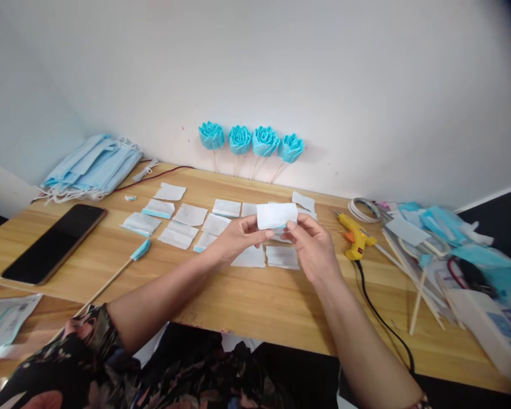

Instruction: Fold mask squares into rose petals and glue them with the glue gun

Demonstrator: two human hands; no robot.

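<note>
Both my hands meet over the middle of the wooden table (255, 307). My left hand (236, 238) and my right hand (313, 245) pinch a small white rectangle of mask fabric (276, 215) with a blue lower edge, held up between the fingertips. Several similar white cut pieces (183, 227) lie flat in rows on the table just behind and under my hands. A wooden stick with a blue fabric tip (130, 262) lies to the left of my left forearm.
Several blue fabric roses on sticks (251, 141) lean against the wall. A pile of blue face masks (91, 167) and a black phone (55, 241) sit at left. A yellow glue gun (356, 236) with black cord, loose sticks and blue scraps (447, 250) lie at right.
</note>
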